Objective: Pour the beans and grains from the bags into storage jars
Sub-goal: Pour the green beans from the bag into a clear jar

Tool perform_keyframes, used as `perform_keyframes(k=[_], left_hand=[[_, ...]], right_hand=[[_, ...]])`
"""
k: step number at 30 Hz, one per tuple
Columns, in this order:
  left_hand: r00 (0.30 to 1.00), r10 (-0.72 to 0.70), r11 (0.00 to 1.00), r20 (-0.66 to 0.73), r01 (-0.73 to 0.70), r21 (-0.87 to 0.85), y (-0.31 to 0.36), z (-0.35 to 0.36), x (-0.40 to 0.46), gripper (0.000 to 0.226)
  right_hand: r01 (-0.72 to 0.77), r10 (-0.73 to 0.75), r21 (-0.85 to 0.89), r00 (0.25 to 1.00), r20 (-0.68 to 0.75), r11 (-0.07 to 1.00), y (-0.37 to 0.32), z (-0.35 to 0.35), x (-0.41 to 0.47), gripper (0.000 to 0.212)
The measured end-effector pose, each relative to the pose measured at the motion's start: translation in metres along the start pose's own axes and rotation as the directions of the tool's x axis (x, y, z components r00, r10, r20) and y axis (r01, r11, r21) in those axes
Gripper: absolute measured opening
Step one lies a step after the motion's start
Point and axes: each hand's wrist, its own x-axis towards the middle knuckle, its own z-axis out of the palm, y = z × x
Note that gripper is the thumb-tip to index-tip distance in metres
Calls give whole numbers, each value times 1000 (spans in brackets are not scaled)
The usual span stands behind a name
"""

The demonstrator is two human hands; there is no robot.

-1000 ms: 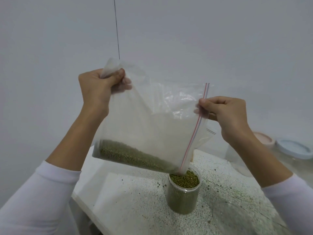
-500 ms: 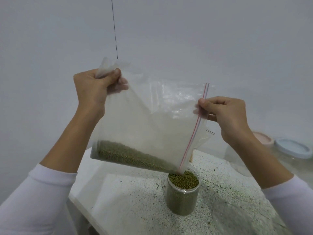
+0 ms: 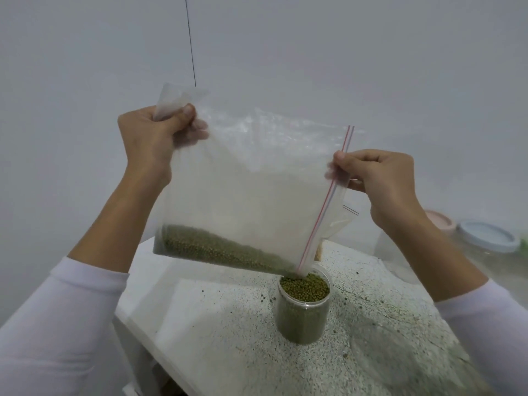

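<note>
Two hands: left hand (image 3: 154,135) gripping, right hand (image 3: 380,178) pinching one bag (image 3: 243,181) of beans (image 3: 217,250) over one jar (image 3: 303,310); two lids (image 3: 485,237) nearby.

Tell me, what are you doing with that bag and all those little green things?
A person is pouring green beans from a clear zip bag into a jar on the speckled table. The left hand grips the bag's raised corner; the right hand pinches its zip edge. The jar looks nearly full.

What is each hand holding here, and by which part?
Both hold the zip bag: the left hand grips its raised bottom corner, the right hand pinches the zip edge near the mouth, above the jar.
</note>
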Motion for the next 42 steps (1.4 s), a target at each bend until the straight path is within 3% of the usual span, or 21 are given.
perform_keyframes(k=[6, 10, 18, 42], left_hand=[[1000, -23, 1000, 6, 23, 3, 2, 0, -2, 15], [999, -46, 999, 8, 46, -4, 4, -5, -6, 26], [999, -38, 999, -24, 38, 11, 12, -5, -12, 14], [999, -26, 996, -37, 29, 90, 19, 0, -20, 15]], right_hand=[[-2, 2, 2, 1000, 4, 1000, -1, 0, 0, 11], [-3, 3, 3, 1000, 24, 1000, -1, 2, -1, 12], [0, -3, 56, 999, 50, 998, -1, 2, -5, 11], [8, -12, 58, 998, 66, 998, 9, -6, 1, 11]])
